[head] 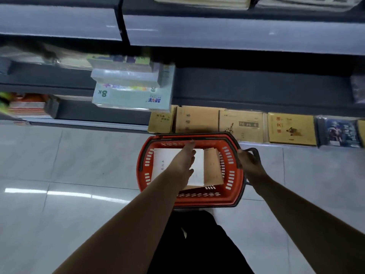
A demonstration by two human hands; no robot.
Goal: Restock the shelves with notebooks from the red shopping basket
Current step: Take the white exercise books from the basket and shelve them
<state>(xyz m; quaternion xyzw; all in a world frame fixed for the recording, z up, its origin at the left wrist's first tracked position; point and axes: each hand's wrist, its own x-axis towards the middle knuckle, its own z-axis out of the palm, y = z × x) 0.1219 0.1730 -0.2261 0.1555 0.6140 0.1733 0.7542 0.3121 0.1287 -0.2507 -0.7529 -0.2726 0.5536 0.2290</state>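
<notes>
We see a red shopping basket [233,176] on the grey tiled floor [69,165], holding a white notebook [198,169] and a tan notebook [214,169] leaning beside it. The left hand [184,163] reaches in over the white notebook with fingers [190,147] straight, while the right hand [249,162] grips the basket's black handle [254,152]. Beyond, a low shelf [256,104] carries tan-covered books [243,124], and higher up sits a pale pack marked 8K [132,95].

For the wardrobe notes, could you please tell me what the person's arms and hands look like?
Both forearms are bare, with no sleeves in view. The left hand and right hand carry no gloves, and no watch, ring or bracelet shows. Dark clothing covers the legs below.
</notes>
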